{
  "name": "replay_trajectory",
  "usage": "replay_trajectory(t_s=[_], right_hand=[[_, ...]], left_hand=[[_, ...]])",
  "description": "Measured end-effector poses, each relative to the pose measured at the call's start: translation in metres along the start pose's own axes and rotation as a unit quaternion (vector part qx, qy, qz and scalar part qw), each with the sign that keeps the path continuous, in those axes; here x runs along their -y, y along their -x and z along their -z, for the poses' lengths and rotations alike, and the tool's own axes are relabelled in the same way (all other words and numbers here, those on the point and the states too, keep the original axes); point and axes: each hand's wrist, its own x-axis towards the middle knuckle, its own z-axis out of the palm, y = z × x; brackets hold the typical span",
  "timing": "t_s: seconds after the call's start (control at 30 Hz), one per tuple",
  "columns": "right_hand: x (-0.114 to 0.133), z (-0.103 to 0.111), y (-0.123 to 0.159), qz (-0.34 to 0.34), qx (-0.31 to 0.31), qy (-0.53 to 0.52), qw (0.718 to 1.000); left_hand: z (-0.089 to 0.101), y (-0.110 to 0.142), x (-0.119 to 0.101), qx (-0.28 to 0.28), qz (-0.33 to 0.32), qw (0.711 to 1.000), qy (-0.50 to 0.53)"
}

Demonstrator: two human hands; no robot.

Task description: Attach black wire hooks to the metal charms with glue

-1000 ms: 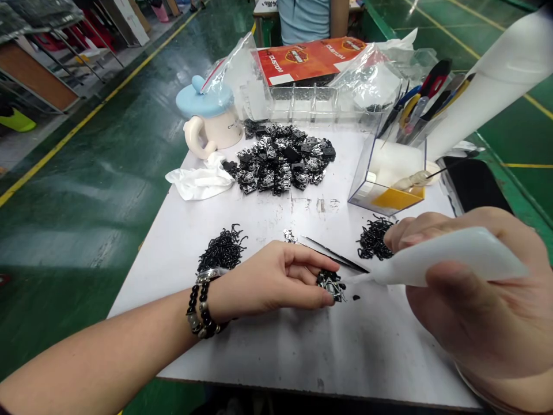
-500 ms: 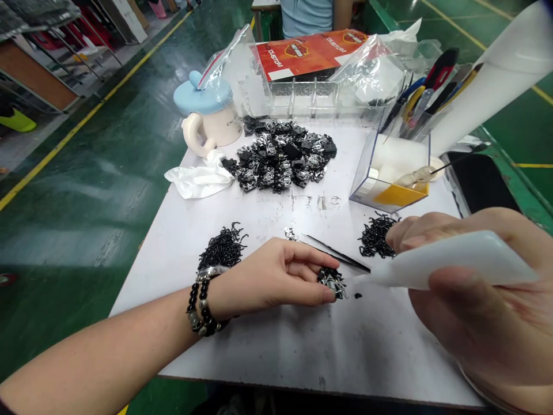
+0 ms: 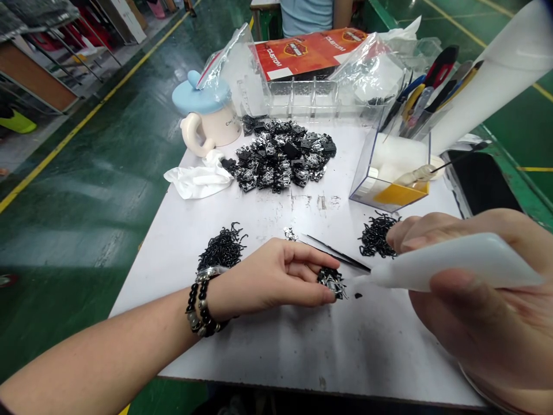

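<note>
Between the thumb and fingers of my left hand (image 3: pixel 276 274) is a small black part with silver metal pieces (image 3: pixel 332 282). My right hand (image 3: pixel 488 300) is closed around a translucent white squeeze bottle (image 3: pixel 458 262), whose narrow tip points left, close to that part. Black tweezers (image 3: pixel 341 255) lie just behind my left fingertips, beside a few small silver pieces (image 3: pixel 290 233). A tiny black bit (image 3: pixel 358 295) rests on the white tabletop (image 3: pixel 302 351) under the bottle's tip.
Small black curved pieces form a left pile (image 3: pixel 222 248) and a right pile (image 3: pixel 378 233). Farther back are a heap of black-and-silver parts (image 3: pixel 280 153), a lidded mug (image 3: pixel 211 124), crumpled tissue (image 3: pixel 199 181), a clear tool box (image 3: pixel 389 173) and a dark phone-like slab (image 3: pixel 481 181). A person (image 3: pixel 307 20) is opposite.
Almost nothing differs. The squeeze bottle in my right hand has shifted very slightly to the right; my left hand and the part stay in place.
</note>
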Motion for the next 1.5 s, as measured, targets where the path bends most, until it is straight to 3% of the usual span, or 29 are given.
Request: replay_trajectory(t_s=[0.3, 0.67, 0.9, 1.03, 1.2, 1.27, 1.33, 1.4, 1.5], right_hand=[[0.002, 0.0, -0.002, -0.013, -0.037, -0.01, 0.999], [-0.001, -0.001, -0.001, -0.013, 0.0, 0.0, 1.0], [0.003, 0.001, -0.007, -0.016, -0.063, -0.014, 0.998], [0.0, -0.004, -0.009, -0.007, -0.047, -0.011, 0.999], [-0.017, -0.01, -0.018, 0.055, -0.234, -0.014, 0.971], [-0.027, -0.01, -0.024, 0.032, -0.186, 0.046, 0.981], [-0.037, -0.01, -0.03, -0.024, -0.082, 0.139, 0.987], [-0.046, -0.012, -0.035, -0.063, -0.011, 0.228, 0.972], [-0.058, -0.018, -0.041, -0.102, 0.036, 0.313, 0.944]], left_hand=[[0.0, 0.0, -0.001, 0.001, 0.003, 1.0, 0.012], [0.001, 0.001, -0.004, 0.001, 0.007, 1.0, -0.005], [0.0, 0.001, -0.003, 0.002, 0.002, 1.0, -0.001], [0.0, 0.001, -0.003, 0.004, 0.0, 1.0, -0.001], [0.0, 0.002, -0.001, 0.02, 0.007, 1.0, -0.01], [-0.002, 0.002, 0.003, 0.043, 0.007, 0.999, -0.01], [-0.005, 0.002, 0.008, 0.062, 0.005, 0.998, -0.014], [-0.009, 0.002, 0.014, 0.076, 0.011, 0.997, -0.025], [-0.016, 0.003, 0.023, 0.096, 0.021, 0.995, -0.028]])
